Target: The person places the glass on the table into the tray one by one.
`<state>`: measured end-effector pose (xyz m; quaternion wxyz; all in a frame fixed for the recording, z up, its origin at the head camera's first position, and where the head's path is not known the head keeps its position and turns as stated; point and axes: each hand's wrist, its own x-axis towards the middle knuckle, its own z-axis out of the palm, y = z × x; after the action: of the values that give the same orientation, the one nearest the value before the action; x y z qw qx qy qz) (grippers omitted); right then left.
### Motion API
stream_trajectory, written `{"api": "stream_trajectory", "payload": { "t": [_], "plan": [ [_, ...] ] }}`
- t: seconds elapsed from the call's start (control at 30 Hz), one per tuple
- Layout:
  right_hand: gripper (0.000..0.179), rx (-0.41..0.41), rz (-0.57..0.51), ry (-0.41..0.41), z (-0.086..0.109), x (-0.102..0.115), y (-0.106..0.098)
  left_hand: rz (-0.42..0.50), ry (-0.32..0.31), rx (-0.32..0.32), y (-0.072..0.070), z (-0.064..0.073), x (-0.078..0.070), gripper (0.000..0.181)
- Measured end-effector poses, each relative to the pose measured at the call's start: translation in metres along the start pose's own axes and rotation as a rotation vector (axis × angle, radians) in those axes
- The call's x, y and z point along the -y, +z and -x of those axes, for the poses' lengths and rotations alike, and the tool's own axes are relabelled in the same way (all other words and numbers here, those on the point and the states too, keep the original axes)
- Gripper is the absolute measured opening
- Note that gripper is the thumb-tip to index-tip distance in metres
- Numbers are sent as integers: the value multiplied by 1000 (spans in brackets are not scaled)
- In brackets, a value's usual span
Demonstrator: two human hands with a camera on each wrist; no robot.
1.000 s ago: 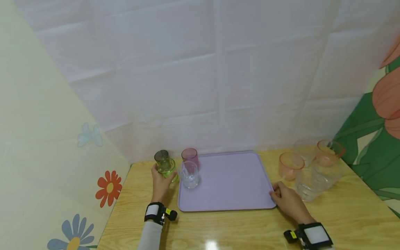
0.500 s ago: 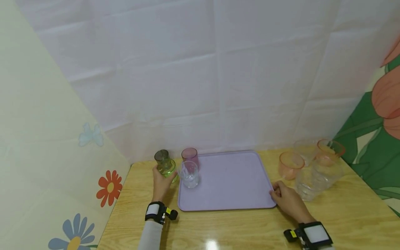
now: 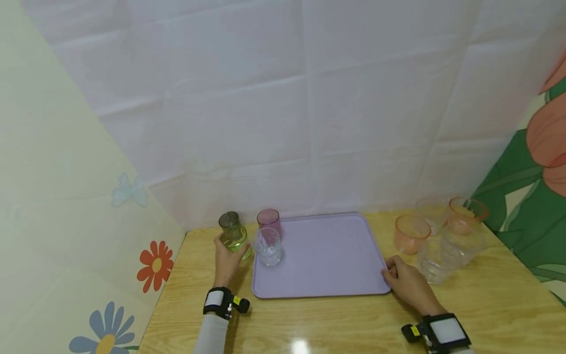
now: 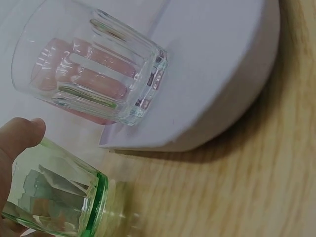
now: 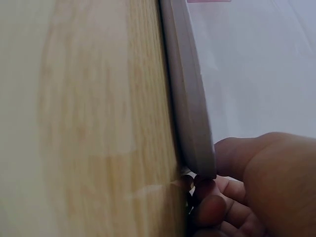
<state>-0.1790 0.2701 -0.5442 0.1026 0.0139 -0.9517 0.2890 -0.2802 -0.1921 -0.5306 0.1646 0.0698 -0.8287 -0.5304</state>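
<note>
My left hand (image 3: pixel 227 266) holds a green glass (image 3: pixel 239 244) at the left of the table, thumb on its near side. In the left wrist view the green glass (image 4: pixel 69 187) has its base close to the wood. Right behind it stands a dark grey-green glass (image 3: pixel 229 222). A lilac tray (image 3: pixel 327 260) lies to the right, bearing a clear ribbed glass (image 3: pixel 268 250) and a pink glass (image 3: pixel 269 221) at its left end. At the tray's right front corner my right hand (image 3: pixel 409 286) pinches the rim, thumb above and fingers curled below in the right wrist view.
Right of the tray stand several cups: an orange cup (image 3: pixel 411 238), another orange-rimmed cup (image 3: pixel 466 216) and clear glasses (image 3: pixel 435 265). A white cloth (image 3: pixel 309 123) hangs behind the wooden table (image 3: pixel 283 324). Walls with painted flowers flank both sides.
</note>
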Motion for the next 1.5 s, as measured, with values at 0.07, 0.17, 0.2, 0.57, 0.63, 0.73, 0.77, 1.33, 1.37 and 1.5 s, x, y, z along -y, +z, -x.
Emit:
{"api": "stream_trajectory", "payload": {
  "t": [0.07,0.17,0.2,0.57,0.63,0.73,0.77,1.33,1.37,1.5],
  "plan": [
    [17,-8,1,-4,0,0,0,8,1,4,-1,1,-2,90],
    [17,-17,4,-11,-1,-1,0,27,4,18,-3,1,-5,90],
    [17,-18,4,-11,-1,0,0,30,2,21,-3,2,-7,90],
    [17,-13,5,-11,-1,1,-1,19,-6,40,-4,10,-14,93],
    [18,-12,4,-12,-1,2,-2,17,-3,43,-4,12,-14,94],
    [18,-4,1,-8,-1,2,-2,19,5,40,-5,15,-14,96],
    [18,-1,0,-6,0,2,-2,21,10,39,-6,16,-13,96],
    [18,7,-2,9,1,2,-2,3,30,40,-10,37,-9,92],
    [18,9,-4,9,1,2,-2,5,29,43,-10,38,-9,92],
    [18,6,-4,2,0,2,-2,17,24,56,-10,44,-9,91]
  ]
}}
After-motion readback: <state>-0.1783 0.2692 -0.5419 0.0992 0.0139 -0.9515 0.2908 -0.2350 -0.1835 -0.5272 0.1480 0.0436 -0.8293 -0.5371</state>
